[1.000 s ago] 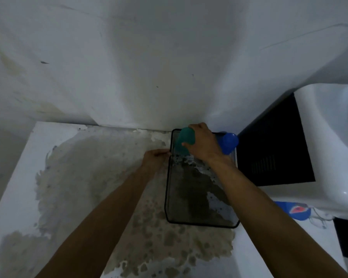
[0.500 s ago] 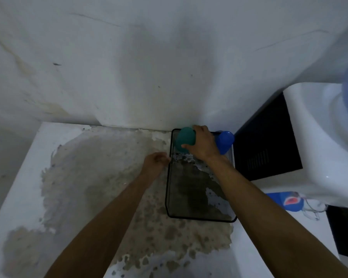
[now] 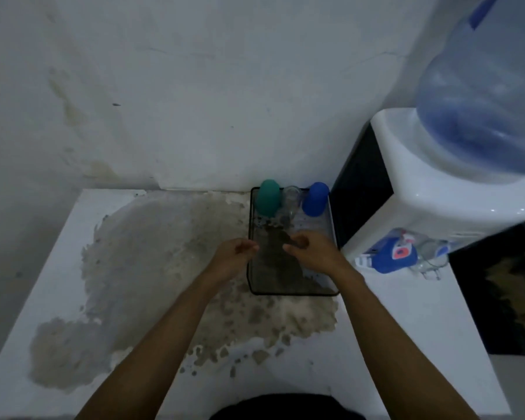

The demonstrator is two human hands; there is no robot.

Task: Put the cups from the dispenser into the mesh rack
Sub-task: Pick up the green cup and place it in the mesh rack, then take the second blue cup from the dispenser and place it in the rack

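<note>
A black mesh rack [image 3: 291, 291] lies on the worn white counter beside the wall. Three cups stand upside down along its far end: a green cup [image 3: 268, 197] on the left, a clear glass [image 3: 291, 199] in the middle and a blue cup [image 3: 315, 199] on the right. My left hand [image 3: 235, 253] hovers at the rack's left rim with fingers loosely curled and nothing in it. My right hand [image 3: 311, 248] is over the rack's middle, also loosely curled and empty. The white water dispenser [image 3: 431, 195] stands to the right.
A large blue water bottle [image 3: 485, 95] sits on top of the dispenser. Under the taps [image 3: 402, 251] stand a blue cup [image 3: 388, 259] and a clear glass [image 3: 428, 259]. The counter [image 3: 73, 268] has a stained, peeling patch. A wall rises directly behind the rack.
My right hand has let go of the green cup at the rack's far end and pulled back toward me. My left hand has drawn back along the left rim. The view has tilted up.
</note>
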